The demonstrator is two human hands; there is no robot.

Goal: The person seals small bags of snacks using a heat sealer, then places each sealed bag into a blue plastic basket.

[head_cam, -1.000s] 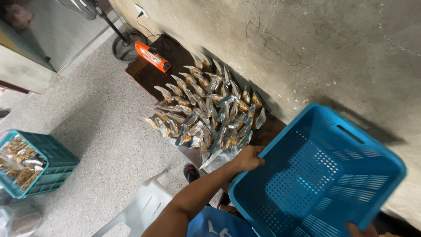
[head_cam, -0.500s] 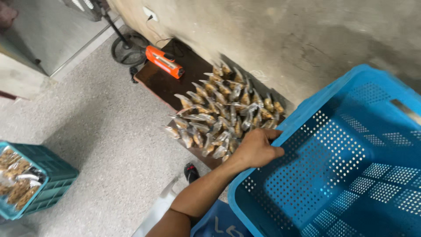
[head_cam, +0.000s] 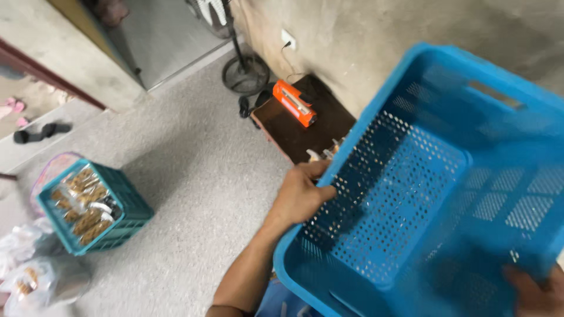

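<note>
Plainly, basket: a big blue perforated plastic basket (head_cam: 446,194) was lifted off the floor and tilted, open side toward the camera, nothing visible inside it.
Left hand: the left hand (head_cam: 301,196) was clamped over the basket's near left rim, thumb outside, fingers curled inward, probably to steady the tilt.
Right hand: the right hand (head_cam: 537,290) showed only at the lower right corner against the basket's wall; it seemed to bear the weight, but the closing of its fingers could not be made out.
Behind the basket: a dark brown low board (head_cam: 305,126) lay by the concrete wall (head_cam: 376,41), carrying an orange hand-held sealing tool (head_cam: 295,103); the basket hid most of it.
Around: a teal plastic crate of packed snacks (head_cam: 94,205) stood well apart on the grey floor (head_cam: 194,176), clear bags (head_cam: 35,276) beside it, a fan's round base (head_cam: 245,74) near the wall.
</note>
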